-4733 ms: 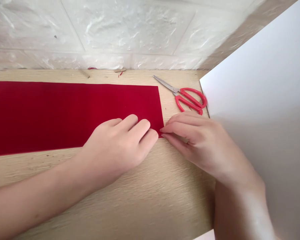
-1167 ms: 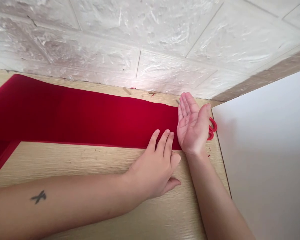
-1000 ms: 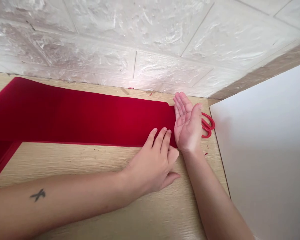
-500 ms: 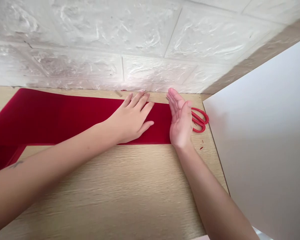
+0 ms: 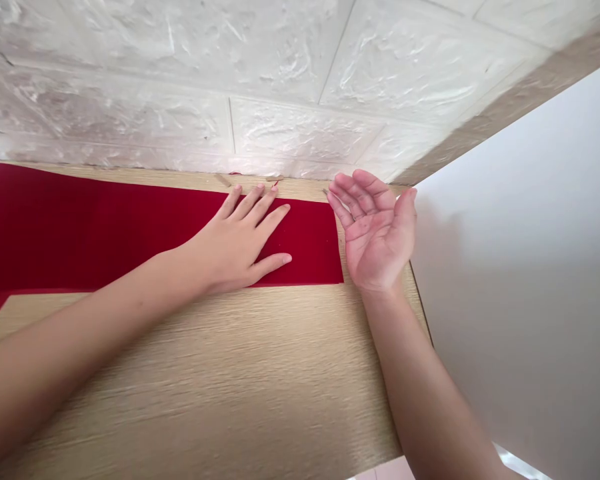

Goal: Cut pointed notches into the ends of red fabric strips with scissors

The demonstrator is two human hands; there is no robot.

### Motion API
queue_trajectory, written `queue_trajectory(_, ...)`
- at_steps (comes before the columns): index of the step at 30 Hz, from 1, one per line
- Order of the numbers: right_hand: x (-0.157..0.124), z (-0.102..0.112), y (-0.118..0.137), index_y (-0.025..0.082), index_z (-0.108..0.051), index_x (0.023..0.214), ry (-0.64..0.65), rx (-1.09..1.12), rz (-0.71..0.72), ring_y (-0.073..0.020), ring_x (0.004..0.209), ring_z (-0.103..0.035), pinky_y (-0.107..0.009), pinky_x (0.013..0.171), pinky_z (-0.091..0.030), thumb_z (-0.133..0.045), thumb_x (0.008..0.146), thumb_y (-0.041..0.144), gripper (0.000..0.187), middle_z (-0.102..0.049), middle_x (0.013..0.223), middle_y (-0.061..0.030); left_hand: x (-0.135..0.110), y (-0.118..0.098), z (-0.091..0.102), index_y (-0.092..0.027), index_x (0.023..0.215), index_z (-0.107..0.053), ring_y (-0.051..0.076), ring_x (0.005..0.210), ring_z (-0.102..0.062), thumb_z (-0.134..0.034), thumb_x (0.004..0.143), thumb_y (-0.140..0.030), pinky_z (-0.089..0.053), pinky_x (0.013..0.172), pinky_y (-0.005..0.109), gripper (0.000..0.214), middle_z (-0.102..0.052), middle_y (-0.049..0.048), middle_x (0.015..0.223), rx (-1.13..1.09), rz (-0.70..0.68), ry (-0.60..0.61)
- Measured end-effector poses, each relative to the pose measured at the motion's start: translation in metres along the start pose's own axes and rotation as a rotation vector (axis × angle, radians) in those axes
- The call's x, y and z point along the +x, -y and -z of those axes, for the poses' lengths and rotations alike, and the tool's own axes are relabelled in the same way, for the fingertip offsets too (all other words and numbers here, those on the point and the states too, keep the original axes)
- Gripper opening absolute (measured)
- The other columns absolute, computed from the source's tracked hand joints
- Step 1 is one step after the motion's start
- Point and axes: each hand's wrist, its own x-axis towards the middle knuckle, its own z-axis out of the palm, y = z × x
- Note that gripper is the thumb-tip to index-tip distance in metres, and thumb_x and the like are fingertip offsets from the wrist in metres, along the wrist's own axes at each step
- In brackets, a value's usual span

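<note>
Pale worktop (image 5: 230, 367) beside a white wall (image 5: 280, 80) bears red cloth (image 5: 105, 230); left hand (image 5: 233, 243) flat on it, grip splayed; right hand (image 5: 377, 243), grip apart, has bared the cloth's end edge.

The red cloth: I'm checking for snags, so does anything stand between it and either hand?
Nothing visible does. The left hand lies on the red cloth; a sliver of tabletop shows between its right end and the right hand. A small grey tip shows just beyond the cloth's far edge.
</note>
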Motion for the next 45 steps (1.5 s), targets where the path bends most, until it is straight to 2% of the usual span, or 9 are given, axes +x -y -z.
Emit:
queue_trajectory(6,0.007,0.005,-0.01,0.026,-0.066,0.097,-0.056,-0.147,-0.021,-0.0262,0.107,-0.071,-0.048,0.102,-0.058,-0.035,0.097,0.08,0.062,-0.074,0.098,-0.0074,-0.006,0.007,-0.001,-0.009,0.165,-0.03,0.04,0.164,-0.01,-0.037,0.104,-0.065,-0.013,0.131,0.065,0.083,-0.017,0.0239,0.175,0.017,-0.016,-0.007)
queue_trajectory(12,0.012,0.003,-0.015,0.025,-0.067,0.088,-0.076,-0.155,-0.058,-0.0213,0.083,-0.07,-0.04,0.085,-0.06,-0.028,0.094,0.087,0.074,-0.068,0.079,-0.0042,-0.014,0.007,0.013,-0.013,0.165,-0.031,0.039,0.165,-0.006,-0.056,0.092,-0.075,-0.011,0.132,0.062,0.099,-0.017,0.0213,0.176,0.085,-0.226,0.014)
queue_trajectory(21,0.003,0.002,-0.019,0.024,-0.074,0.084,0.071,-0.235,0.029,-0.0189,0.079,-0.066,-0.036,0.081,-0.054,-0.059,0.094,0.072,0.052,-0.071,0.079,-0.0026,-0.044,0.017,0.034,-0.024,0.165,-0.031,0.033,0.163,-0.021,-0.052,0.098,-0.049,-0.026,0.13,0.055,0.075,-0.024,0.0114,0.176,0.139,-0.187,0.109)
queue_trajectory(25,0.005,0.001,-0.019,0.027,-0.073,0.078,-0.035,-0.173,0.079,-0.0205,0.072,-0.063,-0.037,0.073,-0.051,-0.057,0.097,0.067,0.048,-0.068,0.074,-0.0027,-0.077,0.009,0.047,-0.018,0.161,-0.04,0.037,0.16,-0.029,-0.051,0.099,-0.045,-0.035,0.126,0.057,0.068,-0.032,0.0149,0.173,0.233,0.003,0.07)
queue_trajectory(29,0.009,-0.001,-0.019,0.028,-0.07,0.072,-0.126,-0.187,0.095,-0.0208,0.065,-0.06,-0.037,0.063,-0.047,-0.057,0.097,0.067,0.048,-0.065,0.068,-0.0024,-0.136,0.006,0.059,-0.009,0.149,-0.05,0.041,0.148,-0.046,-0.038,0.105,-0.041,-0.049,0.112,0.061,0.056,-0.049,0.0234,0.16,0.312,0.407,0.004)
queue_trajectory(32,0.01,-0.003,-0.02,0.027,-0.07,0.071,-0.118,-0.195,0.088,-0.0196,0.061,-0.058,-0.036,0.058,-0.044,-0.056,0.097,0.069,0.051,-0.063,0.064,-0.0022,-0.186,0.027,0.068,-0.012,0.147,-0.05,0.046,0.142,-0.051,-0.036,0.104,-0.037,-0.051,0.106,0.064,0.051,-0.05,0.024,0.157,0.305,0.538,0.112)
queue_trajectory(35,0.011,-0.005,-0.019,0.026,-0.069,0.071,-0.122,-0.192,0.079,-0.0182,0.06,-0.056,-0.034,0.056,-0.042,-0.056,0.096,0.069,0.052,-0.062,0.063,-0.0018,-0.213,0.052,0.081,-0.025,0.15,-0.047,0.05,0.135,-0.053,-0.031,0.105,-0.042,-0.046,0.108,0.068,0.051,-0.051,0.0101,0.156,0.381,0.623,0.035)
queue_trajectory(41,0.01,-0.006,-0.016,0.025,-0.071,0.07,-0.136,-0.172,0.048,-0.0175,0.06,-0.055,-0.033,0.057,-0.042,-0.062,0.094,0.064,0.047,-0.063,0.063,-0.0019,-0.192,0.071,0.099,-0.012,0.146,-0.054,0.04,0.143,-0.05,-0.032,0.106,-0.032,-0.042,0.118,0.058,0.049,-0.053,0.0169,0.155,0.453,0.377,0.201)
queue_trajectory(45,0.011,-0.004,-0.018,0.026,-0.072,0.068,-0.135,-0.158,0.056,-0.018,0.059,-0.056,-0.032,0.054,-0.042,-0.065,0.093,0.063,0.045,-0.064,0.062,-0.0023,-0.188,0.088,0.099,-0.019,0.147,-0.052,0.035,0.145,-0.048,-0.035,0.102,-0.028,-0.044,0.117,0.055,0.049,-0.055,0.0115,0.156,0.442,0.345,0.261)
